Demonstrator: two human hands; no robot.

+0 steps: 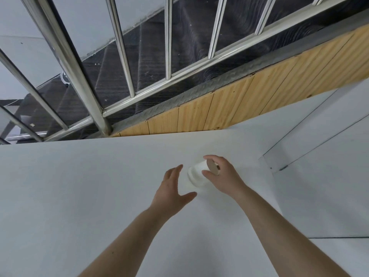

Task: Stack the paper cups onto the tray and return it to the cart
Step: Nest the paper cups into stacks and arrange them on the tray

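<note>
Over the white surface [79, 186], right hand [223, 174] grips paper cup [196, 174]; left hand [171, 188] spread.

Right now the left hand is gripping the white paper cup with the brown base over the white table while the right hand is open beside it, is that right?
Not quite: the hands are swapped. In the head view the right hand grips the white paper cup with the brown base over the white table, fingers curled round its base end. The left hand is open beside it, fingers spread and not touching the cup.
</note>
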